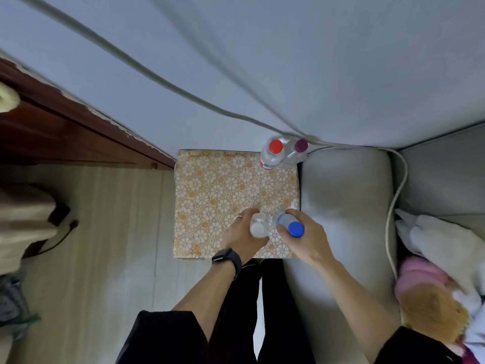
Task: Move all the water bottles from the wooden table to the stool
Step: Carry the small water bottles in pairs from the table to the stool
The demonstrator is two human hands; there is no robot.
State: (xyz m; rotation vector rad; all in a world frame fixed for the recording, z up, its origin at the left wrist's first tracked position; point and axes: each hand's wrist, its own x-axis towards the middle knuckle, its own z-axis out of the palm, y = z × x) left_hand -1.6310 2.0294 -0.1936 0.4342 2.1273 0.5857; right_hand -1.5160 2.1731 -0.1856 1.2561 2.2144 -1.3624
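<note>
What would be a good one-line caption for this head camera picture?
Seen from above: left hand holds a white-capped bottle, right hand a blue-capped bottle, over a patterned stool.

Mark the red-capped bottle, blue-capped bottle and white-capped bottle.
red-capped bottle (275, 146): head view, on its cap.
blue-capped bottle (295, 229): head view, on its cap.
white-capped bottle (257, 229): head view, on its cap.
</note>
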